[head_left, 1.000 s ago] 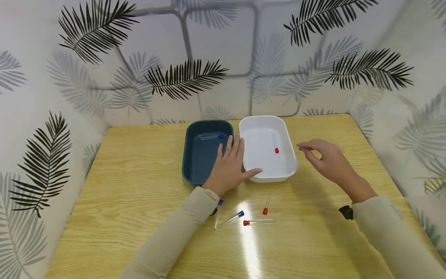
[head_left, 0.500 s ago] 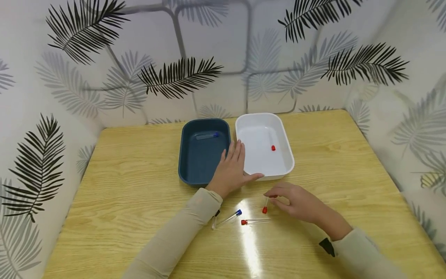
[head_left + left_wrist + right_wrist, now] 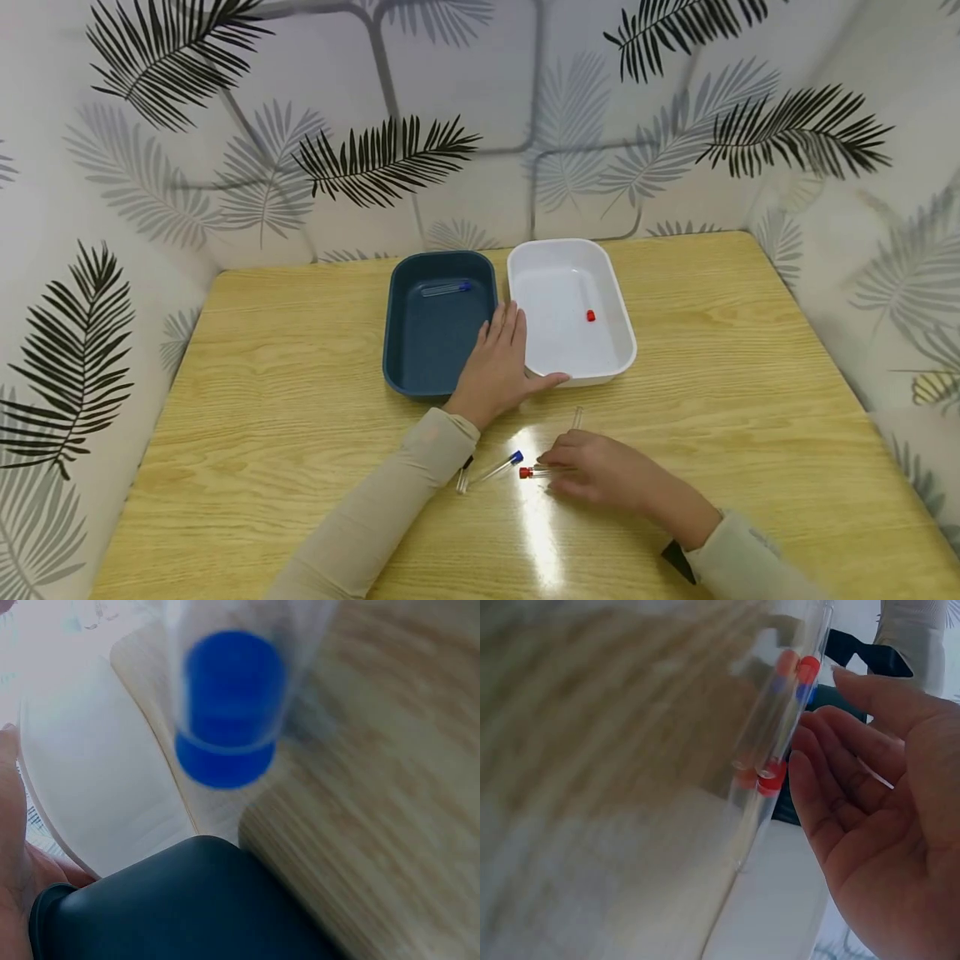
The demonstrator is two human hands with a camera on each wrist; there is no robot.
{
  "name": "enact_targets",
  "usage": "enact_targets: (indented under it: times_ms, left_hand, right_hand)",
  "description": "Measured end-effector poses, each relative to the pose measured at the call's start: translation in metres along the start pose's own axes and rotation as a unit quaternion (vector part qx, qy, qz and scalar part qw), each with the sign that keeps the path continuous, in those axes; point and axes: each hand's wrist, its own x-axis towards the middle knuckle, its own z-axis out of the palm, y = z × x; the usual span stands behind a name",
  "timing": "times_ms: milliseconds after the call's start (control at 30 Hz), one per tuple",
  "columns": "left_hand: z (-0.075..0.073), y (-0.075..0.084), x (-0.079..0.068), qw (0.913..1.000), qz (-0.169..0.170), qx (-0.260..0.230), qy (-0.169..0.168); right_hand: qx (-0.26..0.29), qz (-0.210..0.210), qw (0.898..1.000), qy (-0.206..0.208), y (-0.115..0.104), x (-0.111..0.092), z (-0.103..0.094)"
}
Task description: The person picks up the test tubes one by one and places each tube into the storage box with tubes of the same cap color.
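Dark teal plastic forms the left bin (image 3: 427,346), which stands next to a white bin (image 3: 555,321) on the wood-grain tabletop (image 3: 285,350), both toward its far edge. The left hand (image 3: 495,371) lies across their neighbouring sides, its fingers extended and close together, the thumb spread out along the near rim of the white bin.

The right hand (image 3: 611,477) is low over the tabletop in front of the white bin, at the body of a red-capped tube (image 3: 535,472) lying crosswise, cap to the left. In the right wrist view its fingers are loosely bent, with a gap between thumb and fingertips; whether they touch the tube is hard to tell from these angles.

A second red-capped tube (image 3: 577,418) lies partly behind the right hand, its clear end pointing toward the white bin. To the left of both, a blue-capped tube (image 3: 501,467) rests slantwise, cap toward the upper right. Just beside the left sleeve (image 3: 375,517) shows the clear end of another tube (image 3: 461,482), the rest hidden by the wrist.

Inside the teal bin, near its far end, lies a tube with a blue cap (image 3: 446,289). Inside the white bin is a tube with a red cap (image 3: 591,316), its clear body faint against the white.
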Motion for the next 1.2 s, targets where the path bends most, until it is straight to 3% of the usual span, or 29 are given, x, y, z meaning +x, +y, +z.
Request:
enact_targets:
  times_ms: [433,1200]
  left_hand:
    - [-0.001,0.001,-0.002,0.9998,0.005,0.014,0.016]
    - [0.005,0.000,0.000,0.9995,0.006,0.026,0.016]
  right_hand:
    - [-0.020,0.017,1.000,-0.003,-0.007,0.006,0.010]
    - [0.024,0.085,0.996,-0.033,-0.013,0.016,0.014]
